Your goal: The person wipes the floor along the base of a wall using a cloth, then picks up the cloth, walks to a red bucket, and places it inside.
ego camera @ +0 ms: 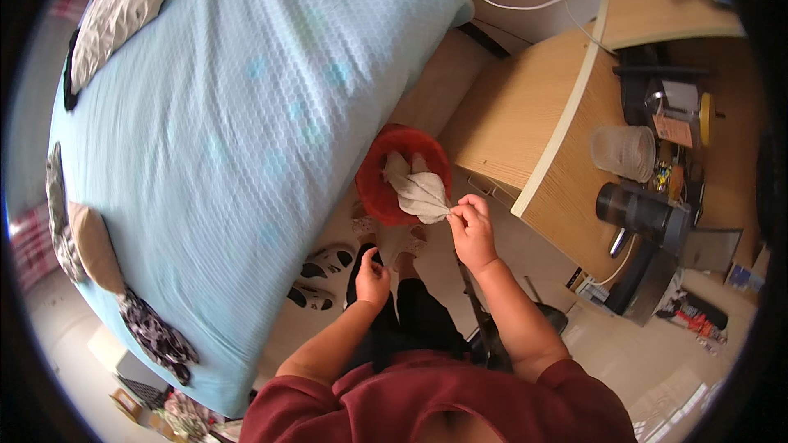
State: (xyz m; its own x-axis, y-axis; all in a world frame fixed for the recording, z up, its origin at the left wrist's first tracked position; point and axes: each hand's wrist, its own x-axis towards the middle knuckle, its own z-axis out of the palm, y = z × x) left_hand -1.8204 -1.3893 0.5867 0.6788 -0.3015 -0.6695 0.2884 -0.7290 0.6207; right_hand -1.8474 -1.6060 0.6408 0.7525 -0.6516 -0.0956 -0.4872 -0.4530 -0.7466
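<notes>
My right hand [474, 231] pinches one corner of a pale grey-white cloth [425, 195]. The cloth hangs over a red plastic bucket [377, 194], and part of it reaches down inside; whether it touches the bottom I cannot tell. Lower and to the left, my left hand [373, 278] is held above my legs with fingers partly curled and nothing in it. The bucket stands on the floor between the bed and the wooden desk.
A bed with a light blue cover [246, 135] fills the left side. At right, a wooden desk [523, 104] carries a clear plastic cup [623, 152] and a black cylindrical container [628, 206]. Sandals [326, 261] lie by the bed, and a white cable [529, 8] crosses the top.
</notes>
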